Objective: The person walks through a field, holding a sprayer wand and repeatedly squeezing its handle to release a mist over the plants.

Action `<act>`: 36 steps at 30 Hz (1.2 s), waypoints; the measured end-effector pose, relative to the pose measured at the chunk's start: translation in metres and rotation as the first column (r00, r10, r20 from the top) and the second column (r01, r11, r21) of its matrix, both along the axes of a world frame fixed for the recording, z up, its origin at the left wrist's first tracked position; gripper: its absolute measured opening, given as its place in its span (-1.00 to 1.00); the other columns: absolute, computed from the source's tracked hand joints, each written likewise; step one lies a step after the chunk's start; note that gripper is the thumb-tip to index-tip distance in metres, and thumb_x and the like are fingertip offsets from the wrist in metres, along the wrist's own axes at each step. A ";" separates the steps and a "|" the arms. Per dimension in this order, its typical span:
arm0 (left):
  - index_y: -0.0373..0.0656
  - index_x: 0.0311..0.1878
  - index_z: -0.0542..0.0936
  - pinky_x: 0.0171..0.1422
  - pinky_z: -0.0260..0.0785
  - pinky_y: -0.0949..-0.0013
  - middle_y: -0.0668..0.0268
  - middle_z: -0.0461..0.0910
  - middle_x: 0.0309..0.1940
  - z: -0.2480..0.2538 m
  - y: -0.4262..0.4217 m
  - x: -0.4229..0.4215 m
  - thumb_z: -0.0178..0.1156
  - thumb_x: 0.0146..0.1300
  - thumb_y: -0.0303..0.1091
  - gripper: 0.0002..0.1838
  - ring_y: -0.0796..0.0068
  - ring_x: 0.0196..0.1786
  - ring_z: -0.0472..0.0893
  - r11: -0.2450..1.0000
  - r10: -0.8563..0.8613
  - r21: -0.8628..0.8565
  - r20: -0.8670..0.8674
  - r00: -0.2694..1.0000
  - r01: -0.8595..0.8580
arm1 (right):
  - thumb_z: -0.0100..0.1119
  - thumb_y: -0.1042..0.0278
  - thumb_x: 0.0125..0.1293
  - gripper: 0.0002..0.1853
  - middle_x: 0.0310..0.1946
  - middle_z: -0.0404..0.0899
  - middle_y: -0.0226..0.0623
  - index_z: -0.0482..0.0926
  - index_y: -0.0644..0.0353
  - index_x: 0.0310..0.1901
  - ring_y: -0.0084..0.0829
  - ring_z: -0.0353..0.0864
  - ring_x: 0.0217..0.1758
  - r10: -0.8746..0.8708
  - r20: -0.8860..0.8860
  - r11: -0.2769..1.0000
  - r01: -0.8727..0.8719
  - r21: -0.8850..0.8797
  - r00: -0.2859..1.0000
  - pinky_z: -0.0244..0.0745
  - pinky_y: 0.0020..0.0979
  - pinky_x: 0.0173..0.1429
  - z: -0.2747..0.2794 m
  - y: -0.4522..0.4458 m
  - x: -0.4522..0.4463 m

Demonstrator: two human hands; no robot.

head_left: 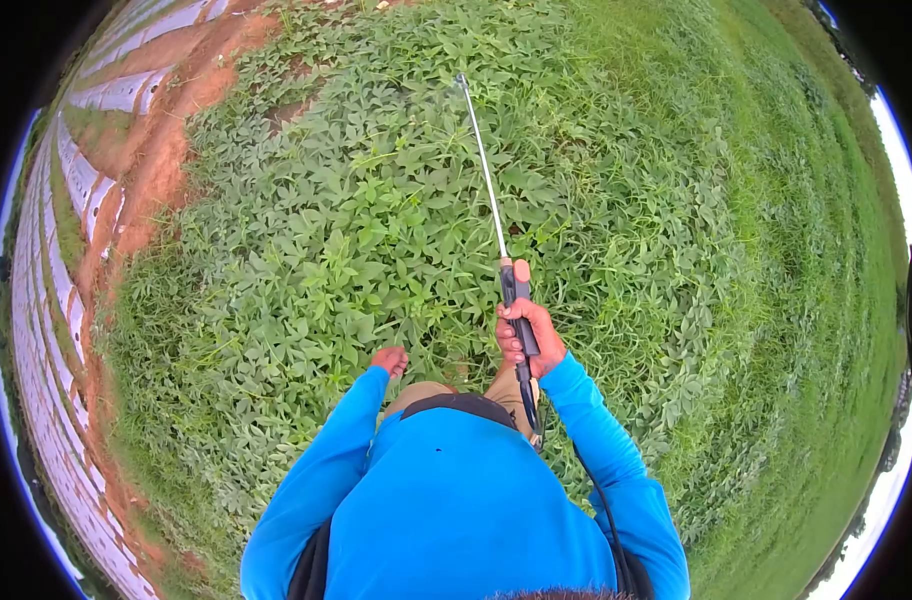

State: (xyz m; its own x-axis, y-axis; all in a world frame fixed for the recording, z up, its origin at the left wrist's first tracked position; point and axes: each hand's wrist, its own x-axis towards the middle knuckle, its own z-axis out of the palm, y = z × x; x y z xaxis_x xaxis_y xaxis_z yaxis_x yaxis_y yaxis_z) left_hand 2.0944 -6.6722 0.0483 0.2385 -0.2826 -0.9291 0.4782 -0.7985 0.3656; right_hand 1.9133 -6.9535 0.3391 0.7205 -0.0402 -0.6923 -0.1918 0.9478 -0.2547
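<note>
My right hand (532, 338) is wrapped round the dark handle of a spray wand (486, 172). The wand's thin metal tube points forward and slightly left over the leafy plants (396, 215), and its nozzle is near the top of the view. A black hose (603, 505) runs down beside my right sleeve. Near my waist on the left, my left hand (390, 361) hangs with its fingers curled in over the leaves, with nothing visible in it.
Bare reddish soil (163, 160) borders the plants on the left, with rows of pale plastic sheeting (51, 350) beyond it. Taller grass (776, 330) covers the right side. Plants surround my legs.
</note>
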 end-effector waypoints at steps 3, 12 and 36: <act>-0.15 -0.38 0.51 -0.61 0.17 0.46 0.35 0.48 -0.55 0.002 -0.030 -0.002 -0.01 0.29 -0.03 -0.64 0.56 -0.62 0.38 0.998 -0.048 -0.037 0.009 0.999 0.048 | 0.05 0.21 0.12 -0.84 -0.64 0.24 -0.52 0.32 0.01 -0.35 -0.66 0.20 -0.71 -0.134 -0.072 0.990 0.130 -0.062 0.988 0.12 -0.57 -0.71 0.010 0.006 -0.060; -0.12 -0.39 0.51 -0.54 0.21 0.42 0.36 0.50 -0.55 -0.002 -0.085 -0.012 -0.04 0.30 -0.03 -0.64 0.54 -0.58 0.41 0.956 -0.291 -0.017 0.019 0.957 0.291 | 0.06 0.20 0.10 -0.82 -0.65 0.23 -0.51 0.31 0.02 -0.33 -0.63 0.21 -0.72 -0.555 -0.225 0.830 0.515 -0.214 0.801 0.13 -0.56 -0.70 0.022 0.021 -0.184; -0.14 -0.39 0.51 -0.56 0.26 0.41 0.33 0.52 -0.55 -0.028 -0.239 -0.018 -0.04 0.29 -0.01 -0.62 0.51 -0.60 0.44 0.908 -0.381 0.169 -0.051 0.923 0.384 | 0.08 0.22 0.12 -0.80 -0.73 0.23 -0.51 0.27 0.03 -0.48 -0.61 0.17 -0.80 -0.957 -0.258 0.288 0.578 -0.764 0.136 0.06 -0.53 -0.76 -0.064 -0.189 -0.355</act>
